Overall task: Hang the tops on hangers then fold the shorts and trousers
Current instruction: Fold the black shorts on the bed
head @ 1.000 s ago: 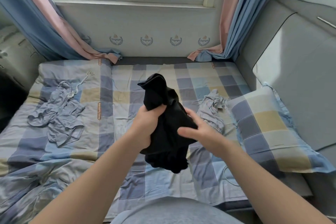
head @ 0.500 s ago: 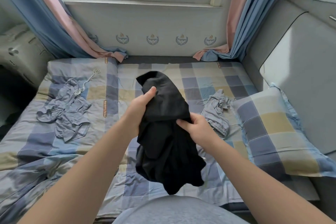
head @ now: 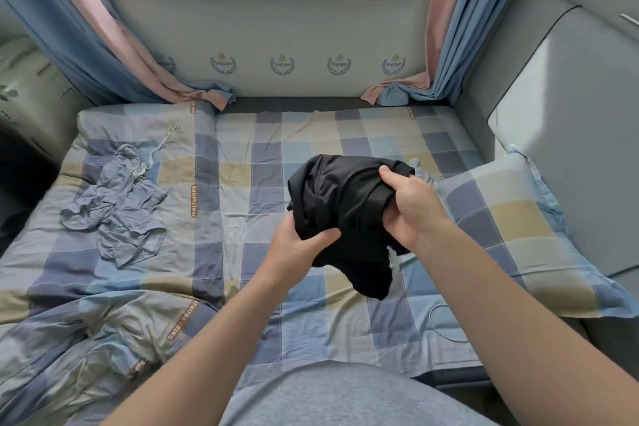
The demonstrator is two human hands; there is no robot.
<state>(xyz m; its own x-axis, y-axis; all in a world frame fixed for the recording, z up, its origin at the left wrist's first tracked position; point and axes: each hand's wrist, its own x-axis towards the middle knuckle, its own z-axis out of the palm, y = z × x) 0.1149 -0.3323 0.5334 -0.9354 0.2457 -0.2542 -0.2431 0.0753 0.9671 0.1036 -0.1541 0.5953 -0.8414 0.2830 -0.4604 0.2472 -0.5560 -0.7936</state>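
A bunched black garment [head: 342, 197] hangs in the air above the middle of the bed. My left hand [head: 297, 249] grips its lower left part, thumb curled over the cloth. My right hand [head: 411, 207] grips a band-like edge at its upper right. A loose end of the black cloth droops below my hands. A crumpled grey-blue garment [head: 117, 214] with a drawstring lies on the left of the bed. Another grey garment [head: 423, 176] peeks out behind my right hand, mostly hidden.
The bed has a checked blue, grey and tan sheet [head: 242, 183]. A matching pillow [head: 511, 232] lies at the right against a grey padded headboard [head: 570, 114]. A rumpled duvet [head: 86, 332] fills the near left. Curtains [head: 103, 45] hang beside the window.
Both hands turned the black garment and shifted it right. My right hand moved up to its top right edge; my left hand dropped to its lower part. The camera tilted down.
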